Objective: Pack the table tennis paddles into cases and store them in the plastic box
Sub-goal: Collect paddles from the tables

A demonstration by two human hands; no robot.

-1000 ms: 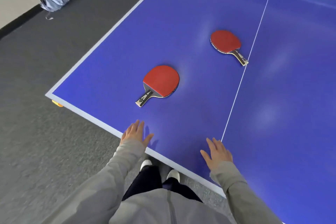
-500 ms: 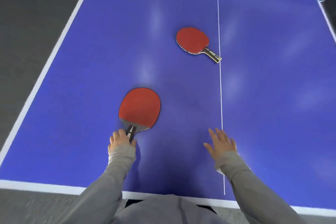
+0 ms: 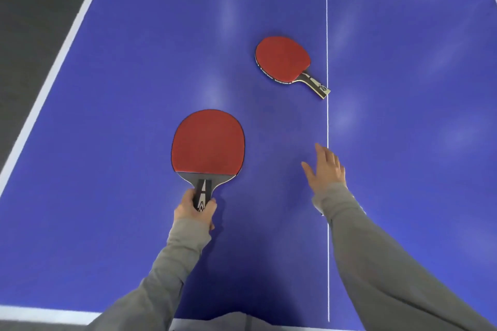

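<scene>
- Down at the bottom edge, two grey sleeves reach up over the blue surface, one at lower centre and one at lower right.
- Left grip, lower centre: the fingers and thumb are curled round the handle of the near paddle, holding it by the handle's end.
- Near paddle, centre left: its red face is up and its blade points toward the top of the frame. I cannot tell whether it lies on the surface or is lifted just off it.
- Right grip, right of centre: the fingers are straight and slightly spread, holding nothing. It is palm down over the surface, covering part of the white centre line.
- Far paddle, above centre: it lies flat on the surface with its red face up. The handle angles to the lower right, its end touching the centre line, well apart from both grips.
- Dark floor fills the upper left corner, beyond the surface's white side line.
</scene>
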